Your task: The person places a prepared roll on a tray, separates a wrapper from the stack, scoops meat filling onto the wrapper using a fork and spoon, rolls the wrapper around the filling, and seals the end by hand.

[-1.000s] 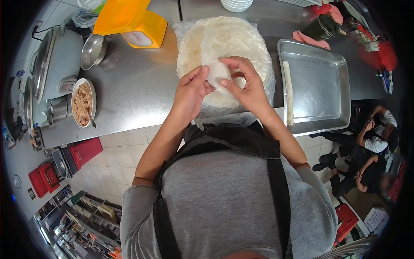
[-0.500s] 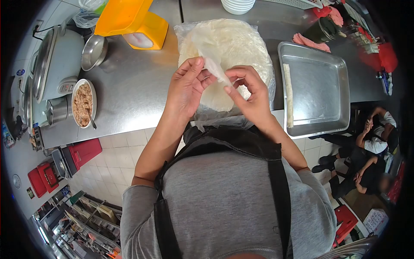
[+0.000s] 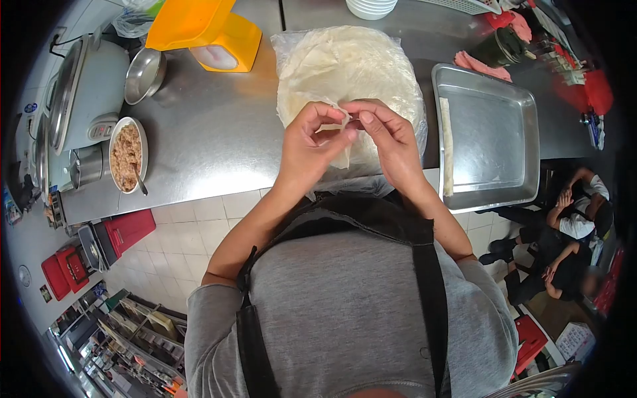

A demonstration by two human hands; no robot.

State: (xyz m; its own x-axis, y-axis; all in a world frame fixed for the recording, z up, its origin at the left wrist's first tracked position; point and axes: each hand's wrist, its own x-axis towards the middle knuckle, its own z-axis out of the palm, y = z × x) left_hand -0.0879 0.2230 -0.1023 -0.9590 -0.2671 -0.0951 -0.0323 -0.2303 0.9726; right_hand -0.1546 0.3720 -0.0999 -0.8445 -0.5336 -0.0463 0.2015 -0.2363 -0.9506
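A pile of thin, pale wrapper sheets point(image 3: 358, 63) lies on a clear plastic bag point(image 3: 284, 50) in front of me. Just above its near edge, my left hand point(image 3: 310, 139) pinches a thin, translucent wrapper sheet point(image 3: 342, 159) between thumb and fingers. My right hand point(image 3: 396, 136) meets it fingertip to fingertip, thumb and forefinger closed on the same sheet's edge. Part of the held sheet hangs below the left fingers; the rest is hidden behind the hands. To the right, one long, slim pale roll point(image 3: 446, 146) lies along the left wall of a metal tray point(image 3: 535, 146).
At left are an oval bowl of brown minced filling point(image 3: 126, 156) with a spoon, a metal bowl point(image 3: 144, 76) and a rice cooker point(image 3: 99, 93). A yellow scale point(image 3: 239, 43) and stacked white bowls point(image 3: 370, 6) stand behind. Two people point(image 3: 564, 239) sit at far right.
The held sheet has come down from a raised, stretched strip to a bunched piece between my fingers. My left hand has moved right and nearer me, closing up to my right hand.
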